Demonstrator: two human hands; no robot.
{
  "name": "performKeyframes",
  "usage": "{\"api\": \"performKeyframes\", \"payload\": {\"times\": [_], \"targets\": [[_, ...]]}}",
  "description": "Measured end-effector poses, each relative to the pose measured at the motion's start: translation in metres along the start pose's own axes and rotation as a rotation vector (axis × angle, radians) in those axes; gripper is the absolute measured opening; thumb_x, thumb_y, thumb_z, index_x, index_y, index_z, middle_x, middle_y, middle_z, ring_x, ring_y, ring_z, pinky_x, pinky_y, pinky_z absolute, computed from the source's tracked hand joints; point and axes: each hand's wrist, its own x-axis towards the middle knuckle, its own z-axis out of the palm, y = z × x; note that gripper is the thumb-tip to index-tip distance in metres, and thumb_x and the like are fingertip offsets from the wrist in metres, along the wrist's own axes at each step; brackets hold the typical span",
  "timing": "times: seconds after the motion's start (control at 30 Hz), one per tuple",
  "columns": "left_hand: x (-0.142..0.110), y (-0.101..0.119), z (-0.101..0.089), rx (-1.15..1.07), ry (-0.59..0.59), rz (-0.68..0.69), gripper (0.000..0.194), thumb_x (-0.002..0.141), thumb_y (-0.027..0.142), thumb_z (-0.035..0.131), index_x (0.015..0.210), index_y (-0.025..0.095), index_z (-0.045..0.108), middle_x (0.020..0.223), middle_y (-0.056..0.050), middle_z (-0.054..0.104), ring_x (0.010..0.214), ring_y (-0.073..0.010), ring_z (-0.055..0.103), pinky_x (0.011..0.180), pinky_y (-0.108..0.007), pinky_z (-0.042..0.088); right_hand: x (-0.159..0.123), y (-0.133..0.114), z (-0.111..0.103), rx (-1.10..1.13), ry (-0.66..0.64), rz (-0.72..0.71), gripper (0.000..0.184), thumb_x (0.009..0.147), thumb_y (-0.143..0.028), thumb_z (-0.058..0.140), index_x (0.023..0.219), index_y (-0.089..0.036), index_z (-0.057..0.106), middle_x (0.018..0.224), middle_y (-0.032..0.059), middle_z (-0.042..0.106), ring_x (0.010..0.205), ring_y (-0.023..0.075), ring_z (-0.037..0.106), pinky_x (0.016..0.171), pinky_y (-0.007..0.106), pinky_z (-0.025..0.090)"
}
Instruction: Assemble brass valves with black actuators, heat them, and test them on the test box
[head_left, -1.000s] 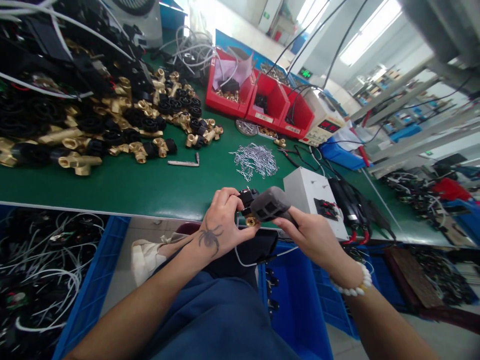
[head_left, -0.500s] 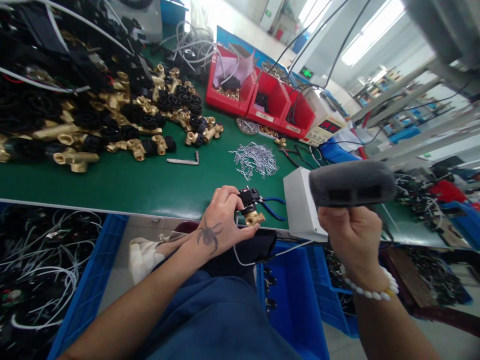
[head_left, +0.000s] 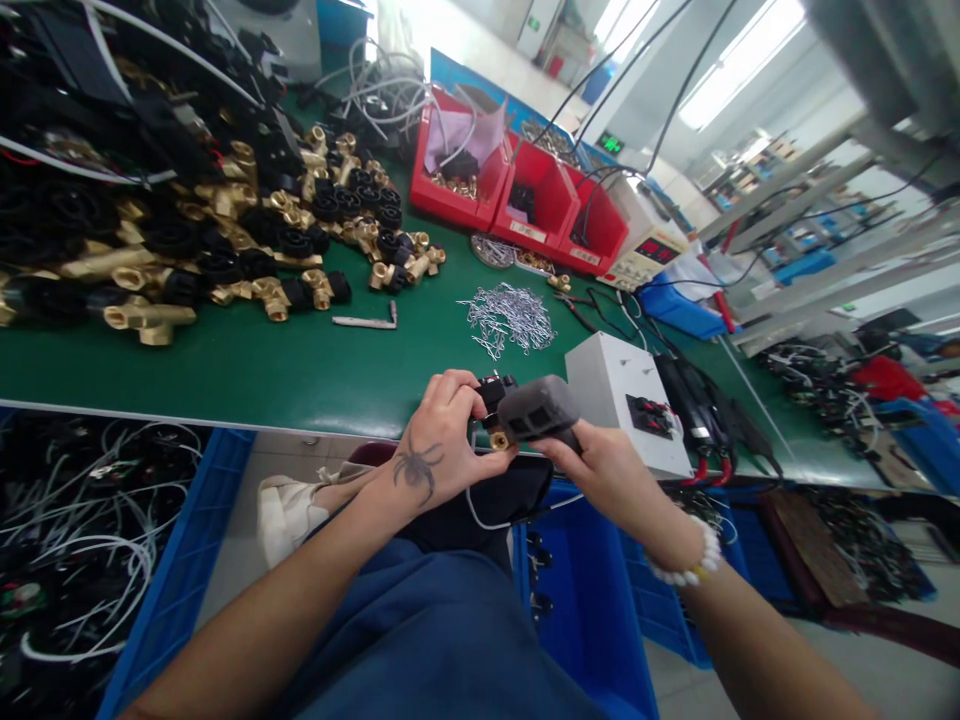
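At the near edge of the green bench [head_left: 285,365], my left hand [head_left: 442,440] is closed around a small valve [head_left: 493,400] with a black top and a brass body. My right hand [head_left: 600,470] grips the handle of a grey rubber mallet [head_left: 536,408]. The mallet's head rests against the valve, right beside my left fingers. A white wire [head_left: 495,522] hangs below the valve, over a dark object on my lap.
A big heap of brass-and-black valves [head_left: 225,240] covers the bench's left. Metal clips [head_left: 510,318] lie in a pile mid-bench, red bins [head_left: 525,200] behind them. A white switch box [head_left: 622,395] stands right of my hands. Blue crates [head_left: 592,600] with cables sit below.
My right hand had swung the mallet up and to the right, off the valve; now it has come back down onto the valve. My left hand has kept its hold in place.
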Motion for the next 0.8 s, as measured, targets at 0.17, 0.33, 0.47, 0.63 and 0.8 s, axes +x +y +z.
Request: {"api": "performKeyframes", "payload": {"times": [0.17,0.33,0.47,0.63,0.8], "targets": [[0.000,-0.001,0.000,0.004,-0.001,-0.012,0.036,0.065,0.027,0.081,0.081,0.019,0.050,0.106,-0.008,0.057,0.099,-0.0222,0.054,0.085,-0.037,0.051,0.000,-0.003,-0.008,0.000,0.194,0.016,0.065,0.091,-0.072,0.042,0.053,-0.020,0.042,0.043,0.0002,0.040,0.040,0.0100,0.033,0.043,0.026,0.021],[0.000,-0.002,0.000,0.004,-0.001,-0.001,0.035,0.066,0.027,0.080,0.081,0.019,0.049,0.106,-0.009,0.057,0.098,-0.0223,0.055,0.083,-0.037,0.051,0.001,-0.003,-0.002,0.038,0.039,0.060,0.062,0.091,-0.071,0.042,0.057,-0.019,0.046,0.045,0.0016,0.046,0.040,0.0112,0.037,0.043,0.026,0.024],[0.000,-0.002,0.001,-0.001,-0.002,-0.003,0.036,0.066,0.027,0.080,0.081,0.019,0.049,0.106,-0.009,0.056,0.098,-0.0226,0.054,0.082,-0.036,0.051,0.003,-0.008,-0.001,-0.046,-0.078,-0.013,0.063,0.089,-0.074,0.043,0.059,-0.019,0.047,0.047,0.0015,0.046,0.042,0.0110,0.036,0.044,0.026,0.021],[0.000,-0.002,0.000,-0.011,-0.003,-0.016,0.038,0.065,0.028,0.081,0.081,0.019,0.048,0.107,-0.009,0.057,0.100,-0.0227,0.054,0.086,-0.037,0.050,0.001,-0.003,-0.009,0.138,0.177,0.122,0.066,0.088,-0.077,0.040,0.054,-0.020,0.041,0.044,0.0002,0.039,0.040,0.0102,0.033,0.042,0.025,0.025],[0.000,-0.002,0.000,0.010,-0.002,0.015,0.035,0.066,0.026,0.080,0.080,0.018,0.049,0.106,-0.010,0.056,0.097,-0.0228,0.054,0.083,-0.037,0.050,0.003,-0.005,-0.009,0.035,-0.203,0.028,0.052,0.089,-0.059,0.055,0.059,-0.018,0.045,0.047,-0.0005,0.045,0.043,0.0093,0.033,0.044,0.024,0.021]]}}
